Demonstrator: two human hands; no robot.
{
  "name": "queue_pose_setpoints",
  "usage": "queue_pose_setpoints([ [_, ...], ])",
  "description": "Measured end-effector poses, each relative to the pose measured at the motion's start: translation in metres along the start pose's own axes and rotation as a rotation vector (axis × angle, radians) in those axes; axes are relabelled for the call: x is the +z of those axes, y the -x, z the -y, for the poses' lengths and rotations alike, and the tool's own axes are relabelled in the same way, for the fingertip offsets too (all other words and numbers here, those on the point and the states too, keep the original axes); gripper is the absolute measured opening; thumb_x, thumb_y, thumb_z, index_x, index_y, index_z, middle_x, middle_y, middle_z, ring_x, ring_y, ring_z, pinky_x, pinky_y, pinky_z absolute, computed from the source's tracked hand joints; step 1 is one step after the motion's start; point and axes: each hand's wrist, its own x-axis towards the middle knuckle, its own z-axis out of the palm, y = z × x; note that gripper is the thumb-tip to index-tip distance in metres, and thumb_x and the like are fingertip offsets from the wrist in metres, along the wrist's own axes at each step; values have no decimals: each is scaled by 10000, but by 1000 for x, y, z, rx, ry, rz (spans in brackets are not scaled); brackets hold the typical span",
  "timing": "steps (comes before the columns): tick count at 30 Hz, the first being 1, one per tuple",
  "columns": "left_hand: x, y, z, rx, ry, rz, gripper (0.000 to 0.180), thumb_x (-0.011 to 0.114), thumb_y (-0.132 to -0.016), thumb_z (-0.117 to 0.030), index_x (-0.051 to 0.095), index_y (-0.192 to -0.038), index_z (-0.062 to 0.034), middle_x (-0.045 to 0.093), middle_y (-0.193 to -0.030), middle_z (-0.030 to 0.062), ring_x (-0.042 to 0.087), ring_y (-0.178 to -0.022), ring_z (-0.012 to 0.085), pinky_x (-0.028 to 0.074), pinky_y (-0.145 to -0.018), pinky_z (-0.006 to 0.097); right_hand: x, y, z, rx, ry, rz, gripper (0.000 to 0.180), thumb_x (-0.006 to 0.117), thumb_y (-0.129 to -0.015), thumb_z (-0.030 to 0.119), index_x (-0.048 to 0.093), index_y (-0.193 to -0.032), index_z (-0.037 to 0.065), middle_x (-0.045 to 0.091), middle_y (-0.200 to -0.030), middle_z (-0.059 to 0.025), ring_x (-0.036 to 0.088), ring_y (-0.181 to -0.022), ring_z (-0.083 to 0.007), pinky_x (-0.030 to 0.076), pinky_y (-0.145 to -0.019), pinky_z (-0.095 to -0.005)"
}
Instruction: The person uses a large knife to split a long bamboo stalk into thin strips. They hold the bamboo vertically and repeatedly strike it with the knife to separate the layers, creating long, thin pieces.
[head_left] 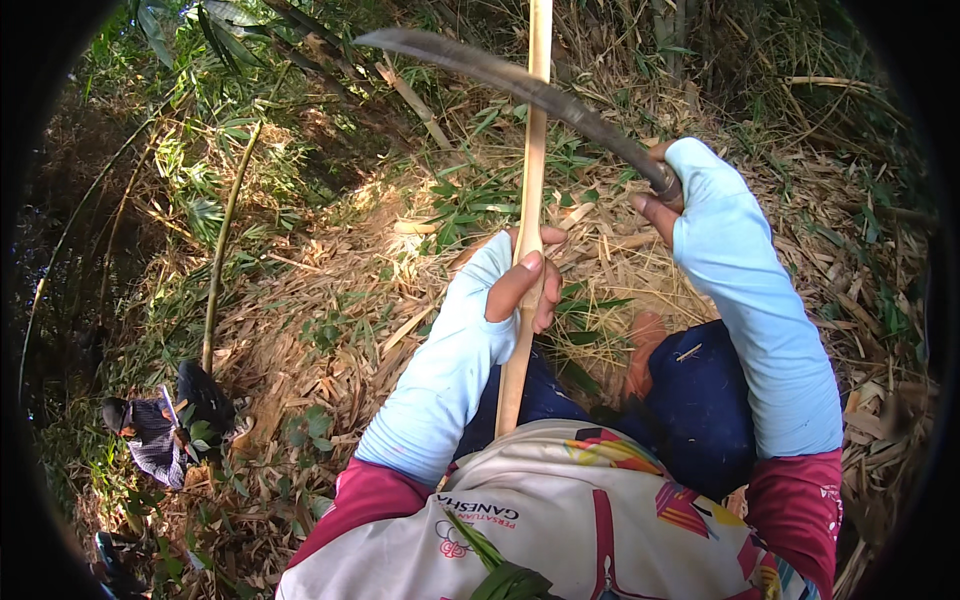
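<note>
I see a pale, smooth strip, probably bamboo [533,165], slim and bulging at one node, running up from the shirt [560,500] through the left hand [525,285], its fingers curled firmly round it. The right hand [680,205] is closed on the handle of a dark, curved knife [590,122], whose blurred blade blocks part of the strip, contact unclear to me. Brittle leaves [330,380] litter the ground, with another person [160,440] low at left.
</note>
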Motion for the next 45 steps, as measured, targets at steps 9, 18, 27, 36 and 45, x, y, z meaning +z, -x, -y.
queue_pose_setpoints([
  [9,-2,1,-2,14,-224,65,605,721,-805,-239,484,-1314,-14,608,-1101,74,557,-1018,162,428,-908,298,29,18,21,-419,320,197,135,658,-652,115,675,-780,76,634,-669,-133,660,-653,-320,514,-593,-419],
  [18,17,15,-11,78,-309,6,1007,780,-720,-524,338,-1419,49,600,-1056,35,520,-843,90,398,-753,238,25,23,32,-510,362,186,89,645,-694,127,647,-773,86,612,-645,-99,647,-632,-297,488,-569,-411],
  [27,15,26,-12,145,-358,115,786,718,-877,-347,313,-1451,6,560,-1266,114,499,-1202,180,366,-1052,329,26,26,37,-526,390,124,110,630,-737,139,647,-834,88,589,-636,-75,640,-618,-258,459,-540,-401],
  [36,19,29,-13,159,-361,103,698,687,-906,-245,332,-1450,10,557,-1278,117,497,-1211,181,358,-1063,331,27,29,35,-491,418,86,77,626,-756,186,666,-789,130,573,-626,-44,615,-590,-236,428,-538,-399],
  [45,22,32,-11,301,-573,-9,399,663,-927,-229,591,-1236,13,658,-1102,128,600,-1030,189,456,-927,335,29,30,34,-510,460,44,106,602,-759,218,669,-839,193,574,-654,-20,609,-586,-218,380,-524,-401],
])
